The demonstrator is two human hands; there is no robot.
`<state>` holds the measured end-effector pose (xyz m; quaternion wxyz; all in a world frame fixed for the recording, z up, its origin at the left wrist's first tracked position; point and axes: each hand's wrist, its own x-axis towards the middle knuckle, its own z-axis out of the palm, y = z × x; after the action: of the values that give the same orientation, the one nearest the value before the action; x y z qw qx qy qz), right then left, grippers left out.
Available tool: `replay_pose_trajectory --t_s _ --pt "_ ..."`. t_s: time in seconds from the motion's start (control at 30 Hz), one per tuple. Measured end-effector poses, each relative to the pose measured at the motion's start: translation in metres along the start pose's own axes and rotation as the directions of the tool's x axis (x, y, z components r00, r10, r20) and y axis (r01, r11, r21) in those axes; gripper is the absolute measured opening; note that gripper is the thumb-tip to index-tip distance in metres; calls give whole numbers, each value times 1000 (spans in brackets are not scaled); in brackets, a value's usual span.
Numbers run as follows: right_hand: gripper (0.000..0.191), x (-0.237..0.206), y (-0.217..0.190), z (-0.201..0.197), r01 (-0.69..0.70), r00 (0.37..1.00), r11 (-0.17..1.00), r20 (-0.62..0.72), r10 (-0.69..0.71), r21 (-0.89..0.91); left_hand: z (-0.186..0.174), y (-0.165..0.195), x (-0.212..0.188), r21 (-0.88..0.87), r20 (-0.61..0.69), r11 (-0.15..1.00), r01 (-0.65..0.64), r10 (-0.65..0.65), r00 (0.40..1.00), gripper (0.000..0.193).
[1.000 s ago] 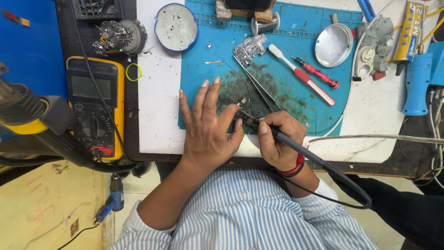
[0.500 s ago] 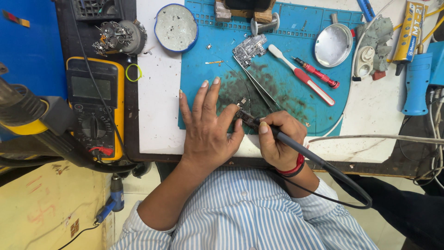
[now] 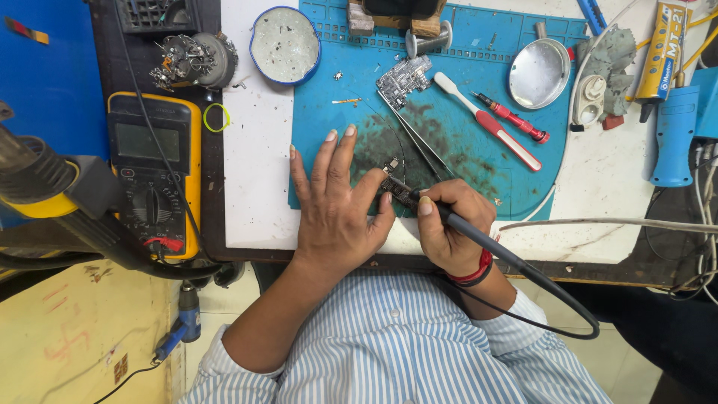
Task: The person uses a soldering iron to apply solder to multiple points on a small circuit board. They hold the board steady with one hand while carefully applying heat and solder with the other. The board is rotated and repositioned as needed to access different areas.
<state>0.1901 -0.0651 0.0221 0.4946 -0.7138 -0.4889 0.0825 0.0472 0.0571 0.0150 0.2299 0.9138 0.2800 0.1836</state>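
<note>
Blue silicone covers the middle of the surface (image 3: 254, 194) as a work mat (image 3: 464, 150), and everything in the head view is placed here against that mat. Near its lower edge lies a small dark circuit board (image 3: 395, 187), with the tip of a grey soldering iron (image 3: 479, 236) touching it.

The step in hand looks like soldering or reworking a joint on that board. By my judgement the next move calls for a steady tip, light pressure and the board kept from sliding.

The left hand (image 3: 336, 209) lies palm down on the mat's lower left part, fingers spread and straight, the thumb pressed against the board's near edge; it pins rather than grips. The right hand (image 3: 449, 232) sits at the mat's lower edge, closed around the iron like a pen, wrist bent inward, its cable looping off below the mat. The two hands are close together, almost touching at the board.

Higher on the mat lie tweezers (image 3: 415, 138), a white-and-red brush (image 3: 486, 120) and a red screwdriver (image 3: 512, 118). Left of the mat, well apart, sits a yellow multimeter (image 3: 153, 176).
</note>
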Motion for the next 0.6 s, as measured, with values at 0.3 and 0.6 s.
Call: replay_pose_trajectory --t_s 0.3,0.6 --pt "10 0 0 0 6 1000 1000 -4 -7 -9 0 0 1 0 -5 1000 -2 2 1000 28" --pt "9 0 0 0 2 1000 1000 0 -2 -10 0 0 0 -5 -8 1000 -1 1 1000 28"
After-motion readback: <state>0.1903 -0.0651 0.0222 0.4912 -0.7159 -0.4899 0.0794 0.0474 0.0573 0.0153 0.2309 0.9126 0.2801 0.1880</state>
